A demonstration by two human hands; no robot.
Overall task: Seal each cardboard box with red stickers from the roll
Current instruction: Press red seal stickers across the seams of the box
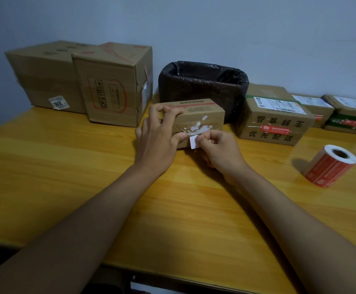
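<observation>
Your left hand (159, 137) gripped the small box (196, 118) on the bench (66, 166); your right hand (219, 149) pinched a white sticker (193, 141). The roll (330, 165) lay at three o'clock.

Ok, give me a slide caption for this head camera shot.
Left hand steadies a small cardboard box while the right hand pinches a white strip against it.

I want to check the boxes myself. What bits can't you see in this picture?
All in the head view:
- Small box: its left end is covered by the left hand.
- White strip: its printed side faces away, pinched by the right hand.
- Black-lined bin: its inside is too dark.
- Shipping label text: too small.
- Green box: cut off by the right edge.
</observation>
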